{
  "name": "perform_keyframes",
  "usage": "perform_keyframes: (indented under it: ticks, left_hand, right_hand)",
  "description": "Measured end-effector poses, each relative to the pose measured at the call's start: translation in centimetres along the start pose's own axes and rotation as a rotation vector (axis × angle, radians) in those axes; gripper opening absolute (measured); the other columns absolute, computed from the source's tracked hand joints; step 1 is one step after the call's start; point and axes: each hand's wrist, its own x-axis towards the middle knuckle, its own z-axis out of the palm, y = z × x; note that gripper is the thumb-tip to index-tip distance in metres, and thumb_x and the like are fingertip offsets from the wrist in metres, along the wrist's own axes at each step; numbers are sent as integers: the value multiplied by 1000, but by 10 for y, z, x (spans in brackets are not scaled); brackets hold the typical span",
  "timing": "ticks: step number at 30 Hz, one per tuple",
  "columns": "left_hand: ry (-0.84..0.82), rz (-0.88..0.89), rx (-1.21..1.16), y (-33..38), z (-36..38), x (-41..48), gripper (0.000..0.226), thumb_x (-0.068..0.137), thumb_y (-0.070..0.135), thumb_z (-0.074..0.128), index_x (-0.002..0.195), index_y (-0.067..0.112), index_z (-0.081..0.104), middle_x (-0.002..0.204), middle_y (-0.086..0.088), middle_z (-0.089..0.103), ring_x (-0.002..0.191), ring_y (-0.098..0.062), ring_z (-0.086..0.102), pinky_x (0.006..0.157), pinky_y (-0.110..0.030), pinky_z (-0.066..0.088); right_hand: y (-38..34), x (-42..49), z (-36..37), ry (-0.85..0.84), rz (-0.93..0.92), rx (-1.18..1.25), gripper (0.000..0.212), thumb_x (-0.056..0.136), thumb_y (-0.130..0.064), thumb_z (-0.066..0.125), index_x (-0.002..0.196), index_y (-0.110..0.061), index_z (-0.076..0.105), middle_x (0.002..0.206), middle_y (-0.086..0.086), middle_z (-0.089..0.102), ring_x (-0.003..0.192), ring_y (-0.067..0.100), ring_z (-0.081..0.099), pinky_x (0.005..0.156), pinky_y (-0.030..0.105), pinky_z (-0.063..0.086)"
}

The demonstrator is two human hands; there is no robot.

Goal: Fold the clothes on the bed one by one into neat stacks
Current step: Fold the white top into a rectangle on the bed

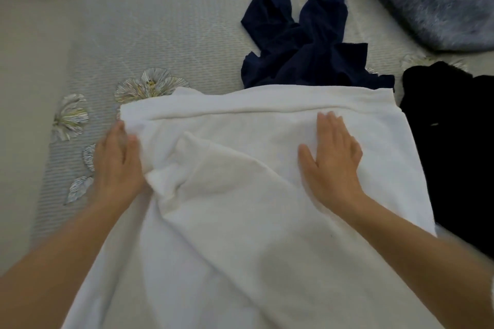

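The white cloth (267, 195) lay spread in the middle of the bed (160, 35), only partly folded, with the right hand (331, 157) flat and open on it, the left hand (117, 160) pinching its bunched edge, and the dark blue clothes (302, 43) and black clothes (454, 141) at upper right looked unfolded.

1. White garment (240, 208) lies spread on the bed (160, 35).
2. Right hand (331, 157) rests flat on it, palm down.
3. Left hand (117, 163) is at its bunched left edge.
4. Crumpled navy garment (302, 45) touches its far hem; black garment (454, 141) lies beside it.
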Motion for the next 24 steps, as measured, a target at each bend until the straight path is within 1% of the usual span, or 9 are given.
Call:
perform_keyframes:
  ticks: [3, 6, 9, 11, 14, 17, 19, 21, 24]
  left_hand:
    - [42, -124, -127, -24, -21, -28, 38, 100, 29, 39, 136, 18, 42, 112, -2, 58, 102, -23, 53, 88, -35, 38]
    - [-7, -294, -268, -50, -41, -45, 26, 98, 19, 46, 123, 22, 50, 100, -3, 62, 88, -20, 59, 89, -38, 45]
    - [-97, -377, -292, -73, -57, -59, 28, 93, 3, 52, 115, 20, 52, 88, 0, 58, 92, -30, 62, 93, -48, 48]
    - [-151, -401, -295, -85, -62, -70, 23, 87, 4, 62, 108, 13, 57, 80, 2, 58, 80, -25, 61, 86, -42, 51]
    - [-185, -385, -304, -87, -63, -79, 27, 80, 11, 74, 104, 10, 63, 75, 3, 60, 67, -11, 55, 70, -26, 46]
    - [-218, -321, -216, -78, -58, -81, 12, 81, 18, 72, 90, 11, 68, 68, 1, 59, 65, -13, 52, 67, -29, 42]
    - [-164, -261, -117, -68, -60, -81, 21, 86, 23, 65, 72, 7, 65, 61, -2, 54, 61, -15, 45, 58, -30, 33]
    - [-27, -195, -141, -64, -68, -84, 33, 90, 26, 60, 63, 8, 57, 54, 2, 45, 57, -16, 38, 55, -33, 26]
    - [80, -105, -311, -65, -81, -102, 27, 93, 24, 58, 73, 7, 61, 58, 3, 46, 58, -14, 39, 57, -34, 32]
  right_hand:
    - [-33, -42, 24, -128, -178, -41, 62, 100, -37, 31, 153, -21, 4, 162, -4, -4, 146, 7, -14, 117, 36, -11]
    - [-67, -72, 51, -227, -355, -123, 63, 99, -40, 30, 153, -23, 2, 161, -5, -8, 145, 9, -19, 115, 35, -16]
    - [-93, -94, 74, -260, -493, -195, 64, 98, -39, 36, 154, -21, 10, 162, 1, -2, 147, 16, -12, 116, 38, -14]
    - [-101, -108, 89, -297, -499, -216, 64, 97, -39, 38, 153, -22, 13, 162, 4, -2, 147, 19, -13, 116, 40, -12]
    - [-98, -125, 106, -347, -413, -311, 67, 97, -48, 21, 151, -29, -14, 157, 0, -28, 137, 14, -38, 114, 43, -21]
    - [-92, -131, 113, -359, -385, -402, 63, 94, -53, 3, 139, -33, -36, 146, -2, -46, 134, 16, -44, 112, 46, -25]
    - [-93, -129, 113, -370, -377, -416, 62, 91, -55, -1, 135, -33, -40, 143, -2, -50, 133, 17, -45, 111, 47, -25]
    - [-95, -128, 112, -387, -364, -435, 62, 91, -55, -1, 134, -34, -41, 141, -2, -51, 134, 18, -43, 112, 48, -22]
    - [-98, -126, 108, -414, -357, -467, 63, 94, -56, 2, 133, -33, -42, 147, 0, -44, 141, 20, -33, 115, 49, -16]
